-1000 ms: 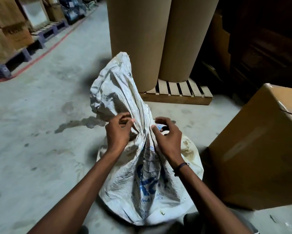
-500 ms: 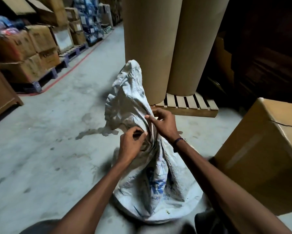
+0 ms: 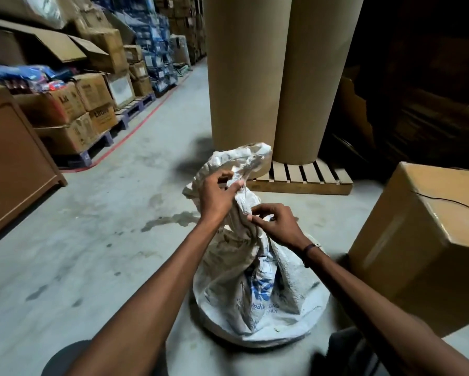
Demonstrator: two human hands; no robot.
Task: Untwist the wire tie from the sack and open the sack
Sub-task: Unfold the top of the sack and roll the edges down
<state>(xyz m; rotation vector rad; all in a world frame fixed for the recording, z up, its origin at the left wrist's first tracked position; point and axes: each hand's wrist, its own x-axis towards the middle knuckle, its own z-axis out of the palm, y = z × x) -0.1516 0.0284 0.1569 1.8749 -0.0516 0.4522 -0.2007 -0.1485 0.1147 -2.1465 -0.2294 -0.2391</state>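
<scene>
Apparently mid-step, at the neck. Sack (image 3: 257,289) stands on concrete floor (image 3: 92,240), just in front of pallet (image 3: 304,177) carrying two big cardboard rolls (image 3: 244,71); brown carton (image 3: 423,240) close by on the right.

Left hand (image 3: 217,198) grips the loose top of the sack, fingers curled into the crumpled cloth above the gathered neck. Right hand (image 3: 275,222) is at the neck itself, thumb and fingertips pinched together on something small there. The wire tie cannot be made out; too small, and hidden by fingers.

Judgement: untwisting seems in hand or just finishing; the neck looks bunched, mouth not spread open.

Next move calls for freeing the tie fully, then both hands pulling the mouth's edges apart while the sack stays upright.
</scene>
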